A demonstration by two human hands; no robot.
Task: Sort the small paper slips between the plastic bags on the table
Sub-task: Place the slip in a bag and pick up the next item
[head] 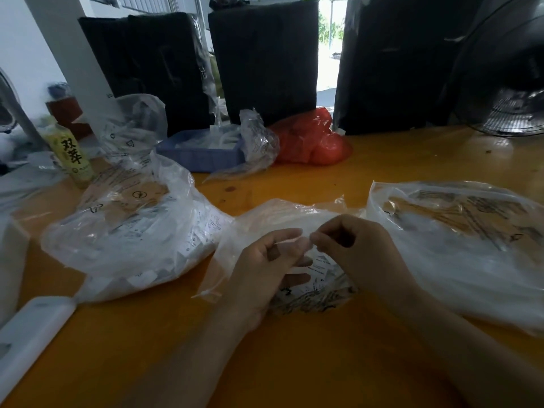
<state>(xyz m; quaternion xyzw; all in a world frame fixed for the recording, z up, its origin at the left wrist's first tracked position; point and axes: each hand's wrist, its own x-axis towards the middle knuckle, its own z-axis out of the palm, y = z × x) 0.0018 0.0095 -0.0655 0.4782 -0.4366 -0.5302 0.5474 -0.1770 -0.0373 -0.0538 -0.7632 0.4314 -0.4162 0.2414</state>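
Slips were what both hands were busy with, right at the middle of the orange table [309, 363]: the left hand [265, 269] lay palm up over the small middle bag [282, 219], its fingers loosely cupped around a thin, pale, half-translucent slip [290, 241], while the right hand [353, 245] met it from three o'clock, thumb and forefinger pinched on that slip's right end. The blur kept me from telling whether it was one slip or a few stacked together. The slip ran roughly left to right between the two hands, so neither hand was really nearer; they touched at it. Under the hands more printed slips [321, 269] showed through the crinkled clear film. From the hands the full left bag [129, 231] lay at about nine to ten o'clock, bulging and glossy, packed with white printed slips; the right bag [459, 240] lay at about three o'clock, flatter and wider, black print on its film and the table colour showing through. I would judge that the coming move turned on which way the pinched slip had to travel, and the right hand sat closer to the right bag, the left hand to the left one. Farther off, at twelve o'clock, stood a blue tray [200, 157], a soft red bag [312, 139] and dark wrapped bundles [265, 60]; a labelled bottle [72, 154] stood at ten o'clock.
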